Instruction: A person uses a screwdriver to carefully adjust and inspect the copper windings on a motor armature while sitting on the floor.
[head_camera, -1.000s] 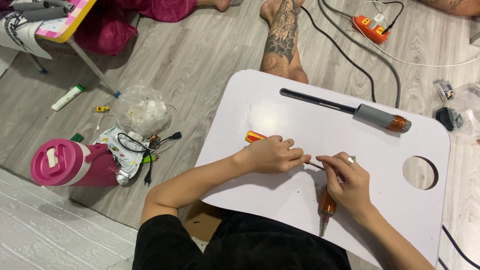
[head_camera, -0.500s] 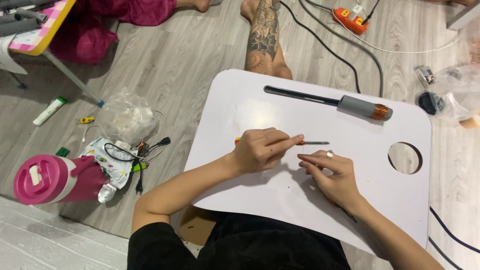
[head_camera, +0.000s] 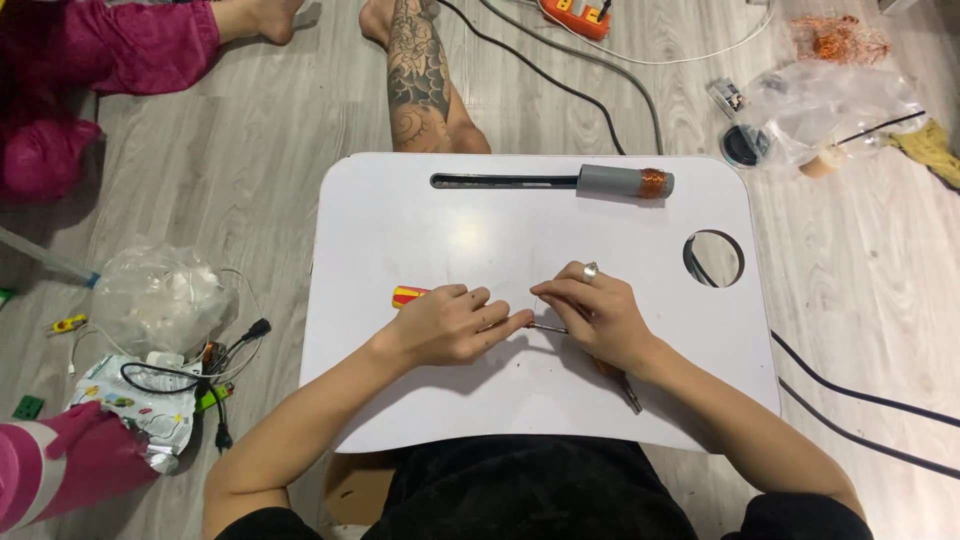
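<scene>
My left hand (head_camera: 450, 322) is closed over a screwdriver with a yellow and red handle (head_camera: 406, 296), flat on the white lap table (head_camera: 400, 210). The thin metal shaft (head_camera: 547, 327) runs right from my fingers into my right hand (head_camera: 597, 318), whose fingertips pinch its tip. That hand wears a ring. An orange-handled tool (head_camera: 622, 384) with a metal point sticks out from under the right palm and wrist. What, if anything, sits between the right fingertips is too small to tell.
A grey-handled tool with a copper coil (head_camera: 622, 182) and long black shaft lies along the table's far edge; a round hole (head_camera: 713, 258) is at its right. On the floor: another person's tattooed leg (head_camera: 420, 85), cables, plastic bags, a pink bottle (head_camera: 60, 475).
My view has swung, so the table now looks square-on. My two hands have drawn together, and my right fingers now meet the screwdriver's tip.
</scene>
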